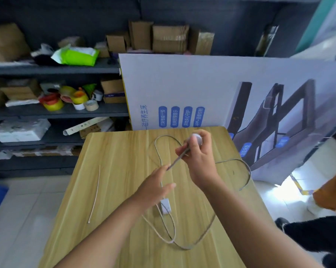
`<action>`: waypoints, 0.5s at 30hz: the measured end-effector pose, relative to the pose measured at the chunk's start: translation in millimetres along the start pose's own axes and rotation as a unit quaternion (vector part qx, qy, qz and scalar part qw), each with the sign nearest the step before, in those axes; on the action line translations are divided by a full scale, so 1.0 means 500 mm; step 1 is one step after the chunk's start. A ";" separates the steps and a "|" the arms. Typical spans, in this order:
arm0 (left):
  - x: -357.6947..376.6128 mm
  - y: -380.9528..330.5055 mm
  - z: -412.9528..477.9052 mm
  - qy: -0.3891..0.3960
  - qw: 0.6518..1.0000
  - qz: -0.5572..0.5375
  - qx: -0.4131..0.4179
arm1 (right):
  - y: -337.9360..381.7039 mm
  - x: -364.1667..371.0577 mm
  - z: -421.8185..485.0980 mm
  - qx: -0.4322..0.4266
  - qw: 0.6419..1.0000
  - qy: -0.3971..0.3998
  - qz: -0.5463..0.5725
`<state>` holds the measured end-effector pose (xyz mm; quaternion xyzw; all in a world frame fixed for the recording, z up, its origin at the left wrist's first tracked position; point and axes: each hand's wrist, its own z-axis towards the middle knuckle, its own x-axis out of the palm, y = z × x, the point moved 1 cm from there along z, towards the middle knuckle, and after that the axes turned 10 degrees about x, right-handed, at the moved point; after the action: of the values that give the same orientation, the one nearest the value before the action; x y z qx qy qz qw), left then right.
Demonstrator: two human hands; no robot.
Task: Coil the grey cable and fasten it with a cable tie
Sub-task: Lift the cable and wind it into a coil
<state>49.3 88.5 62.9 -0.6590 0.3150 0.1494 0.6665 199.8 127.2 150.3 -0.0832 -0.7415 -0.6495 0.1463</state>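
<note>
The grey cable (246, 171) sprawls in loose loops over the wooden table (115, 151), from the far middle round to the right edge and back toward me. My right hand (200, 157) is lifted above the table's centre, shut on the cable near its round white end piece (197, 139). A short straight stretch runs down-left from that hand to the fingertips of my left hand (155, 187), which touch or pinch it; the fingers look spread. A white plug block (165, 206) lies below the left hand. The white cable tie (95, 194) lies straight on the table's left side.
A large printed cardboard box (202, 89) stands against the table's far edge and right side. Dark shelves (57, 111) at the left hold tape rolls, boxes and packets. A dark furry shape (314, 235) and an orange object sit on the floor at the right.
</note>
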 end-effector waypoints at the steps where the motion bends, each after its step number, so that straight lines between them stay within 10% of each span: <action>1: -0.002 -0.020 0.016 -0.020 1.000 -0.012 0.007 | 0.042 0.016 0.007 -0.016 1.000 -0.001 0.015; 15: -0.015 0.026 -0.059 0.065 0.984 -0.164 -0.025 | 0.503 -0.022 -0.001 -0.229 0.973 0.007 0.014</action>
<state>29.3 62.7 59.4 -0.7267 0.2417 0.0025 0.6430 289.0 163.3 382.6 -0.1200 -0.5707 -0.8006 0.1380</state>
